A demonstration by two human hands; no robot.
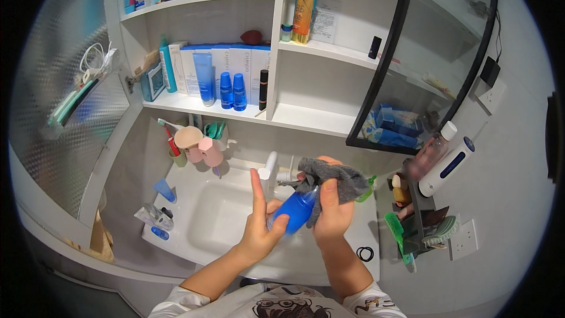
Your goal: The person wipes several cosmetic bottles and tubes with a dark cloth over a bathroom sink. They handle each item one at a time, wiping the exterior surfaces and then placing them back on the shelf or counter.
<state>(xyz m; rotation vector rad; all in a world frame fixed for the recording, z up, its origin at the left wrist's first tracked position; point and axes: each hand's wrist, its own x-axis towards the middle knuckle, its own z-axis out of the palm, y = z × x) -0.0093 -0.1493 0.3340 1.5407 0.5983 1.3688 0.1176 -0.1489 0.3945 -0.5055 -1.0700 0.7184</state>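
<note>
Above the white washbasin (212, 225), my left hand (260, 232) grips the lower part of a blue cosmetic bottle (293, 213), its index finger pointing up. My right hand (334, 218) holds a grey cloth (344, 179) against the bottle's upper end, which the cloth partly covers. The bottle is tilted and slightly blurred. Behind the hands stands the white faucet (270, 168). On the shelf above, two small blue bottles (226, 91) stand beside a light blue tube (204, 78) and in front of several white boxes (240, 64).
Pink cups (210, 152) hang behind the basin's left side. Tubes (152, 216) lie on its left rim; black hair ties (365, 254) lie on the right. An open black-framed cabinet door (383, 70) projects at upper right, above a wall rack (423, 207) with a white oral irrigator (446, 167).
</note>
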